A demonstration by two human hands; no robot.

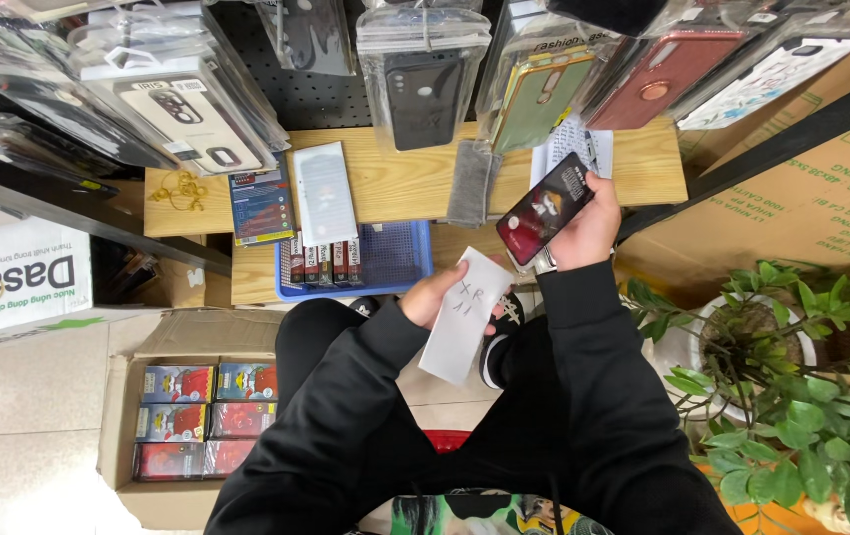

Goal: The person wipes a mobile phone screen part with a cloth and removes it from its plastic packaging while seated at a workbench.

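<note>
Two hands full: your left hand (pixel 435 294) pinches the white paper slip (pixel 464 315) over your lap, right hand (pixel 588 230) grips the phone case (pixel 546 209) loosely by its near end, so it could slide out.

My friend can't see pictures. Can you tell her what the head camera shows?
Seen from above, a person in black sleeves holds a white paper slip in the left hand and a dark red phone case in the right hand. Ahead are a wooden shelf, a blue basket and hanging packaged cases.
</note>
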